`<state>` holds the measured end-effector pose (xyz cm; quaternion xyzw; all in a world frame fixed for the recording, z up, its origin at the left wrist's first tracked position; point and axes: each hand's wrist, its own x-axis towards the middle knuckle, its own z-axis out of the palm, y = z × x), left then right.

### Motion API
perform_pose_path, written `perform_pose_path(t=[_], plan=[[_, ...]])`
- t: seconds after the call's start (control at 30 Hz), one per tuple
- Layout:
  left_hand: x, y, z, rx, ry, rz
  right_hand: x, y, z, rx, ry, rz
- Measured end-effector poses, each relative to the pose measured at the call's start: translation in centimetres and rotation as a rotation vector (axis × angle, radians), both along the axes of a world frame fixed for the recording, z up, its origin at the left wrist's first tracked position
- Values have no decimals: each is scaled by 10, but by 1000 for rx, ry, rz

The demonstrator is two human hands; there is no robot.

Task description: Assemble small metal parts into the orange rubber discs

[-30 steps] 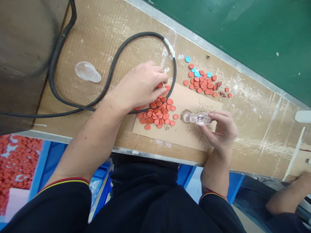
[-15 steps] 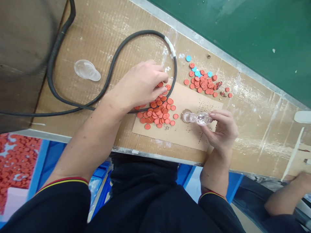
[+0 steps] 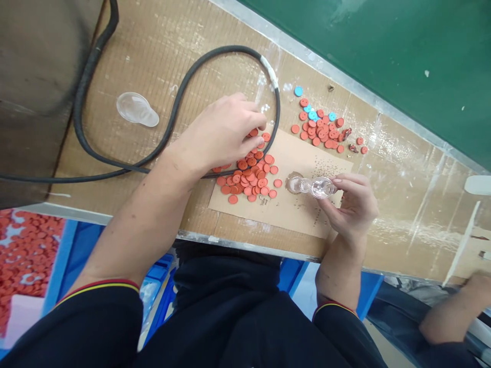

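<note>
My left hand (image 3: 230,130) hovers over the left part of a pile of red buttons (image 3: 251,181), its fingers bent and close together; whether anything sits between the fingertips is hidden. My right hand (image 3: 351,204) pinches the rim of a clear plastic piece (image 3: 322,188) between thumb and fingers. That piece has a round cup end and a narrow part pointing left, towards a dark-ringed round spot on the cardboard sheet (image 3: 284,214). The red pile lies partly on this sheet, between my two hands. Small dark specks dot the sheet near my right hand.
A black hose (image 3: 180,97) loops around my left hand. Beyond the sheet lie more red buttons (image 3: 324,130) and some blue ones (image 3: 312,115). A clear scoop-shaped piece (image 3: 137,109) rests at left. Another person's arm (image 3: 456,309) shows at lower right.
My right hand and the clear piece have shifted very slightly to the right. My left hand has stayed almost where it was. The other person's arm has moved a little.
</note>
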<state>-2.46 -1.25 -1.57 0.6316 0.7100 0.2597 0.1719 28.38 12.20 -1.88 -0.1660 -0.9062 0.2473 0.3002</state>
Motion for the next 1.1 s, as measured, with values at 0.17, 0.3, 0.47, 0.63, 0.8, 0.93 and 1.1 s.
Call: perform_pose_path(t=[0.17, 0.3, 0.47, 0.63, 0.8, 0.93, 1.1], plan=[[0, 0, -1, 4, 32, 1, -1, 0, 0, 40, 18, 19], [0, 0, -2, 13, 31, 3, 1, 1, -2, 20, 8, 10], [-1, 0, -4, 19, 65, -5, 4, 2, -5, -55, 32, -20], [-1, 0, -7, 10, 61, -4, 4, -1, -10, -173, 97, -54], [-1, -1, -1, -3, 108, -21, 3, 2, -9, -239, 165, -178], [-2, -3, 7, -29, 143, -62, 20, 29, -6, -188, 305, -351], [-4, -4, 10, -51, 144, -81, 71, 85, -19, -134, 402, -750]])
